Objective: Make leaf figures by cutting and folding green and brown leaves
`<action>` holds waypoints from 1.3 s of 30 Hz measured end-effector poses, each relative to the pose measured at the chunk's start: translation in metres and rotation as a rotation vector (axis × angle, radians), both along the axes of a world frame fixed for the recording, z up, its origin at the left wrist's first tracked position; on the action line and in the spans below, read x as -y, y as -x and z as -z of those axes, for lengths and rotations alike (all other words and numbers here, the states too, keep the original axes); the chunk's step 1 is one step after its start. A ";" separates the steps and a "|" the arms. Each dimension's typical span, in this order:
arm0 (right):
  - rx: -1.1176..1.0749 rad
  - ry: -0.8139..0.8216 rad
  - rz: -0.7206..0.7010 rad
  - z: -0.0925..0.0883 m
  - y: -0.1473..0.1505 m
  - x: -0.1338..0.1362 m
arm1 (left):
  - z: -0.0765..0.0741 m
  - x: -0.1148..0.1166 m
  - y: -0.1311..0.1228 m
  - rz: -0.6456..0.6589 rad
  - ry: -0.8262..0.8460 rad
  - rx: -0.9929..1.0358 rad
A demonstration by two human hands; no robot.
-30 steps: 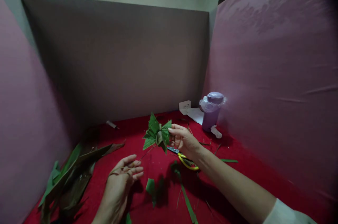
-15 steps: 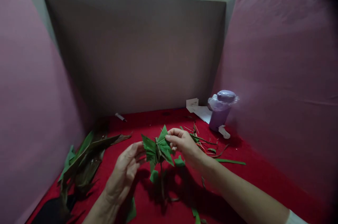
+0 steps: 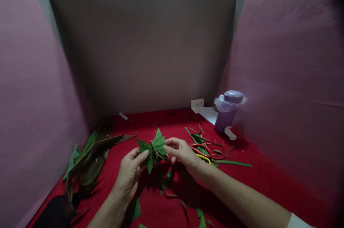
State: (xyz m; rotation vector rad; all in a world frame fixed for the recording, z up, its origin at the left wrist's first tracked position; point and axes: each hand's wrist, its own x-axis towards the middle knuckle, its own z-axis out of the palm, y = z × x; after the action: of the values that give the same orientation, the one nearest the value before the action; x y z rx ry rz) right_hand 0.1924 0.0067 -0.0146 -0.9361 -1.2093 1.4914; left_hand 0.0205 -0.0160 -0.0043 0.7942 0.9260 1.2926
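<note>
Lower centre: left hand (image 3: 129,170) and right hand (image 3: 182,151), two in all, each pinching one folded green leaf figure (image 3: 153,146) above the red cloth (image 3: 268,185). Lower left: one heap of long leaves (image 3: 91,156). Far: one lilac jar (image 3: 227,113) right, one pen (image 3: 124,116) centre-left.

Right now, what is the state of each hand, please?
Left hand: closed, fingertips holding the folded leaf figure on its left side.
Right hand: closed, pinching the same figure's right side.
</note>
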 end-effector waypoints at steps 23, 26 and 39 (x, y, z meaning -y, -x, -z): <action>-0.043 0.007 -0.019 0.005 0.009 0.007 | 0.001 -0.001 -0.001 0.099 0.057 0.127; -0.044 0.005 -0.023 0.005 0.009 0.007 | 0.001 -0.002 -0.001 0.091 0.068 0.146; -0.052 -0.011 -0.043 0.004 0.009 0.008 | -0.004 -0.001 -0.004 0.114 0.135 0.250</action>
State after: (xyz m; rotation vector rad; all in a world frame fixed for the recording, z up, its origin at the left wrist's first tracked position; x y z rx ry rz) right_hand 0.1834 -0.0015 -0.0189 -0.8635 -1.2053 1.5327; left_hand 0.0246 -0.0154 -0.0005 0.5578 0.7477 1.1860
